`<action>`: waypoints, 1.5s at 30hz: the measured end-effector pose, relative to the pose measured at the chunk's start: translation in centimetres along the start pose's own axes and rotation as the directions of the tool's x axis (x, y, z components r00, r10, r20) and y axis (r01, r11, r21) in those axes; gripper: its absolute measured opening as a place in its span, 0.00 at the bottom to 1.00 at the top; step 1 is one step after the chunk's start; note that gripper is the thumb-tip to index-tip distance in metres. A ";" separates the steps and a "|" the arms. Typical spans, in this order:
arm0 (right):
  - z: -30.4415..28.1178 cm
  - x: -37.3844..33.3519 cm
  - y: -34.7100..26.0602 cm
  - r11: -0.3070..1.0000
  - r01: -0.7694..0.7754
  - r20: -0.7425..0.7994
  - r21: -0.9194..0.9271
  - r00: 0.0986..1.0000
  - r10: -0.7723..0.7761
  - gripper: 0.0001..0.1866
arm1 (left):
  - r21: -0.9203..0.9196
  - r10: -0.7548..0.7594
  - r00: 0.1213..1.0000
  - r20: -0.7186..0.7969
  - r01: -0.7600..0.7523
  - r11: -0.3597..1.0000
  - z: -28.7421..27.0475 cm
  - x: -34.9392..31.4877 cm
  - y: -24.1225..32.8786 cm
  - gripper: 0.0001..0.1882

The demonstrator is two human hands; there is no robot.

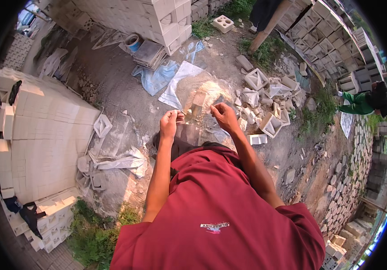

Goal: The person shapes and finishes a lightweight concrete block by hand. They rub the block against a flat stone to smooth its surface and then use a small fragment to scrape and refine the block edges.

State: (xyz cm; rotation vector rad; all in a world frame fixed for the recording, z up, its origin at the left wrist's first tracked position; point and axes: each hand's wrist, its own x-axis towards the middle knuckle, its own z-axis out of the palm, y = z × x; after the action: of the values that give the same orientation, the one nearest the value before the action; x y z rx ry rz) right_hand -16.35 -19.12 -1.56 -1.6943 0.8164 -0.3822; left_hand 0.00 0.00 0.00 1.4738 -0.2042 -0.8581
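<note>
Both hands are raised in front of me, a short way apart, at the middle of the view. My left hand [170,122] has its fingers curled in toward the thumb; what they hold, if anything, is too small to name. The fingers of my right hand [225,117] are also bent together, and their contents cannot be made out. Beyond and between the hands, a small pale block [199,98] stands against a heap of light sandy crumbs [211,85]. Neither hand visibly touches this block.
Broken blocks [272,125] lie heaped at right. Stacked block walls rise at left [54,135] and ahead [168,20]. A white sheet [178,81], blue sheeting [159,77] and a blue-lined bucket [133,42] lie ahead. A person in green [359,103] is at far right.
</note>
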 end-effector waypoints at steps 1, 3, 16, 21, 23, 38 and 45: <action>0.0 -0.9 0.9 0.999 -0.044 -0.029 0.002 0.999 0.045 0.19 | -0.001 -0.034 0.999 0.020 0.034 0.999 0.3 0.6 -0.9 0.15; 1.7 3.0 -1.0 0.997 -0.059 -0.117 0.051 0.991 0.065 0.19 | 0.089 -0.032 0.997 0.072 0.026 0.996 -0.4 6.7 3.1 0.15; -2.6 11.5 3.4 0.873 -0.429 -0.364 -0.231 0.871 0.332 0.17 | 0.422 -0.442 0.679 0.587 0.209 0.882 7.1 30.9 -1.0 0.14; 0.8 15.0 13.3 0.828 -0.552 -0.392 -0.101 0.787 0.476 0.19 | 0.632 -0.525 0.707 0.473 0.143 0.762 5.6 40.7 -9.7 0.16; 3.2 18.7 18.6 0.843 -0.532 -0.337 -0.076 0.810 0.481 0.21 | 0.672 -0.466 0.776 0.425 0.075 0.737 4.4 44.6 -14.3 0.16; 24.7 32.2 65.4 0.762 -0.514 0.031 -0.393 0.821 0.570 0.34 | 0.920 -0.250 0.939 0.235 -0.132 0.369 0.1 57.0 -54.2 0.48; 29.4 32.1 63.7 0.677 -0.720 -0.278 -0.153 0.689 0.669 0.36 | 0.900 -0.400 0.864 0.306 -0.125 0.418 2.0 62.2 -55.7 0.45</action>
State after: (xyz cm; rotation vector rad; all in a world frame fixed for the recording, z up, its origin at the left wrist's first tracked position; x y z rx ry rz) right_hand 4.75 -26.50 -75.44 -1.4317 1.6519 0.1040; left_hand 21.19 -32.31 -74.02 2.2884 -1.1053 -1.3760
